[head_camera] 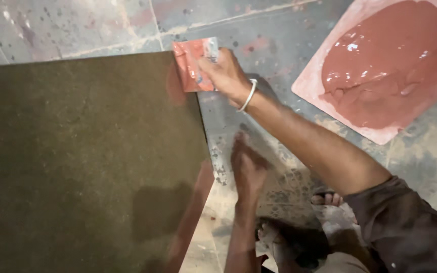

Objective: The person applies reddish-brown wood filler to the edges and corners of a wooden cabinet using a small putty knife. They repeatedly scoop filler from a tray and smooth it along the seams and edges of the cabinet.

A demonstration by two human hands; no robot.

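A: Head view. Where is the scraper relative to the dark board?

B: The flat scraper blade, smeared with red paste, sits at the board's upper right corner, overlapping its edge. The right hand grips the blade's right side, fingers clenched around it; a pale bangle circles the wrist.

A: The left hand?

B: The left hand lies just right of the board's right edge, fingers extended and released, holding nothing. Whether it presses the floor or touches the board edge cannot be told.

A: Handling properties?

B: Judged from appearance, the blade is thin, light and stiff, and slippery where paste coats it. The clean right-hand margin is the sound place to hold. The board looks rigid, flat and heavy; its right edge already shows red paste.

A: Surroundings and obstructions?

B: Well right of the board lies a pinkish slab carrying a wet mound of red paste. The spattered floor lies between. Below the left hand, bare toes rest on the floor. The right forearm crosses the space between slab and board; nothing else blocks the corner.
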